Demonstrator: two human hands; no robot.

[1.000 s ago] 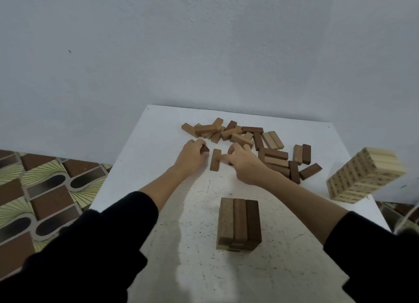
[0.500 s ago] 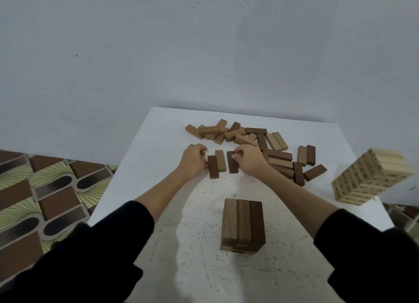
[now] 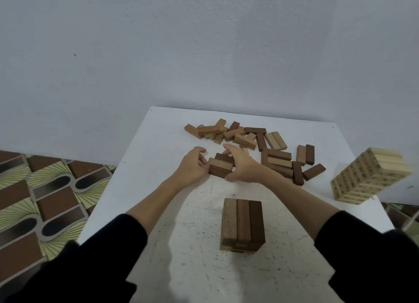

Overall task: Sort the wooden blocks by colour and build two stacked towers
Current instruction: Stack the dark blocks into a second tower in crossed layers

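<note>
White counter (image 3: 163,144) fills the middle of the frame, where the left hand (image 3: 192,166) and right hand (image 3: 242,166) grip three blocks (image 3: 221,166) between curled fingers, above the brown tower (image 3: 242,224).

We see matt, smooth wooden blocks (image 3: 247,138), tan and dark brown, on a white table (image 3: 158,132) with a dull, speckled top. The pale wooden tower (image 3: 367,178) looks unvarnished. The black sleeves (image 3: 371,255) are soft cloth.
</note>
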